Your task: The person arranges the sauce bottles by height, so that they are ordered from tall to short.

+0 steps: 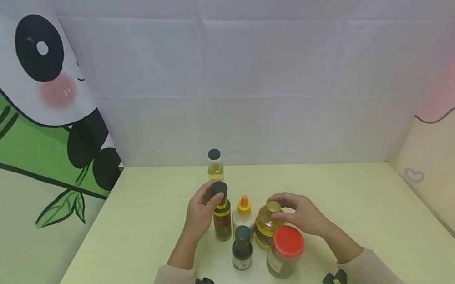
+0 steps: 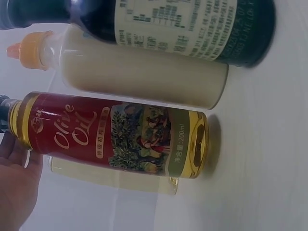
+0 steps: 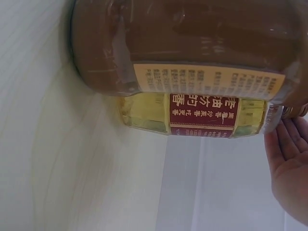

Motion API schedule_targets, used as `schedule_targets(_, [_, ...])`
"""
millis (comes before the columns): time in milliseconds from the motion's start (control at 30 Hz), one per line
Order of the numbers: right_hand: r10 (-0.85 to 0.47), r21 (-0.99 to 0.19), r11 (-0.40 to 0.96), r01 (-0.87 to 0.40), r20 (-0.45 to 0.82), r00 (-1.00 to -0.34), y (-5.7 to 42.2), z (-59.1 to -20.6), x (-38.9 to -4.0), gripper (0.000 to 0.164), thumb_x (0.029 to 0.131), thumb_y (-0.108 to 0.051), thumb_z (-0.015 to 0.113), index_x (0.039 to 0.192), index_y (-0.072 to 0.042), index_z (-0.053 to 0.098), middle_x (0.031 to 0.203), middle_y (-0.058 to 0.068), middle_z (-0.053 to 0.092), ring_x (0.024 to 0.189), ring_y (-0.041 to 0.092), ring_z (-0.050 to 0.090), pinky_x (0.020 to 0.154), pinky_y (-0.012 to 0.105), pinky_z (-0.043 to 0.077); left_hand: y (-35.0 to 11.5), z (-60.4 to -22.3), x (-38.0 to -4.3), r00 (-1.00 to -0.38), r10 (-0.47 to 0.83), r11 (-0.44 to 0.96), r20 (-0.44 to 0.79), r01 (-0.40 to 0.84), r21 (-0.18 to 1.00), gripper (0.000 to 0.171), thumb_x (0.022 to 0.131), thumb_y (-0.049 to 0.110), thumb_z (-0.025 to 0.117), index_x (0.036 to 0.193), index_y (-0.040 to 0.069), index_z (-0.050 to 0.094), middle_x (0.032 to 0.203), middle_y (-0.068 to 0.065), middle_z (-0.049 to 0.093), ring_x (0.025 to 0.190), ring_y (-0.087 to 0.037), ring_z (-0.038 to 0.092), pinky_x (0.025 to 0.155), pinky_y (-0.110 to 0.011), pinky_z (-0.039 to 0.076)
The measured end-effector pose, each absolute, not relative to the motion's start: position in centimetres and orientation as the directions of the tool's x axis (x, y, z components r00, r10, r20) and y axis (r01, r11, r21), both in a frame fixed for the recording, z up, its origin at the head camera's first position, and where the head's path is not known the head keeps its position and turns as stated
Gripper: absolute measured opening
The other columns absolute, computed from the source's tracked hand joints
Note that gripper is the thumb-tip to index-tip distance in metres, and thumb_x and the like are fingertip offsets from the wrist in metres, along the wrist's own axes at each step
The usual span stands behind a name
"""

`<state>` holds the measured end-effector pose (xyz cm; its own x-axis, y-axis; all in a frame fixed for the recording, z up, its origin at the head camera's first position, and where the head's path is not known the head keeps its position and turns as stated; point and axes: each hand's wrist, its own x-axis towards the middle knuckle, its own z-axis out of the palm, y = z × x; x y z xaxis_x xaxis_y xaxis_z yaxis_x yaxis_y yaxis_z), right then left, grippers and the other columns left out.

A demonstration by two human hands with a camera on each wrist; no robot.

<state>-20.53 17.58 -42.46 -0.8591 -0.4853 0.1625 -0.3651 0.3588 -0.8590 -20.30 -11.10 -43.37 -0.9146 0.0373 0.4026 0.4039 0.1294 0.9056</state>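
Observation:
My left hand holds the dark cap of an olive oil bottle, thumb on the near side and fingers behind. In the left wrist view this olive oil bottle shows a red label and a gold base. The right hand has thumb and fingers around the gold cap of a squat cooking oil bottle, whose dark red label shows in the right wrist view. Between these two stands a squeeze bottle with an orange nozzle cap and pale contents. Both held bottles look upright; whether they touch the table is partly hidden.
Nearest me stand a small dark bottle and a brown-filled jar with a red lid. Behind the left hand rises a clear bottle of yellow oil. The pale table meets a white cloth backdrop and printed side panels.

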Motion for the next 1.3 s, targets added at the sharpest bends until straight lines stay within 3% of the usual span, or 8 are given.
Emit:
schedule_targets(667, [-0.48,-0.857,0.36,-0.368,0.168,-0.861,17.6,-42.6,-20.4,0.038,0.088,-0.017,0.074,0.122,-0.004,0.063,0.117,0.01,0.065,0.113,0.035,0.058,0.094,0.056,0.045,-10.8,-42.4,-21.4,-0.925,0.026,0.127,0.379,0.379,0.917,0.036,0.094,0.009,0.066,0.127,0.0,0.058,0.117,-0.02,0.063,0.109,-0.032,0.059,0.097,-0.047,0.045])
schedule_targets(967, [-0.484,-0.857,0.352,-0.375,0.176,-0.857,17.6,-42.6,-20.4,0.038,0.089,-0.016,0.073,0.123,-0.005,0.063,0.118,0.009,0.065,0.113,0.034,0.058,0.094,0.054,0.045,-10.4,-42.0,-21.9,-0.93,0.054,0.096,0.363,0.366,0.925,0.037,0.093,0.008,0.066,0.128,-0.002,0.057,0.121,-0.021,0.061,0.113,-0.033,0.058,0.097,-0.04,0.046])
schedule_targets(1300, [-0.474,-0.855,0.366,-0.368,0.169,-0.864,17.5,-42.5,-20.3,0.038,0.088,-0.018,0.074,0.122,-0.006,0.063,0.117,0.008,0.065,0.112,0.034,0.058,0.094,0.056,0.045,-9.8,-41.9,-22.6,-0.928,0.053,0.106,0.37,0.374,0.922,0.036,0.094,0.008,0.065,0.126,-0.004,0.057,0.122,-0.023,0.061,0.115,-0.034,0.057,0.097,-0.042,0.046])
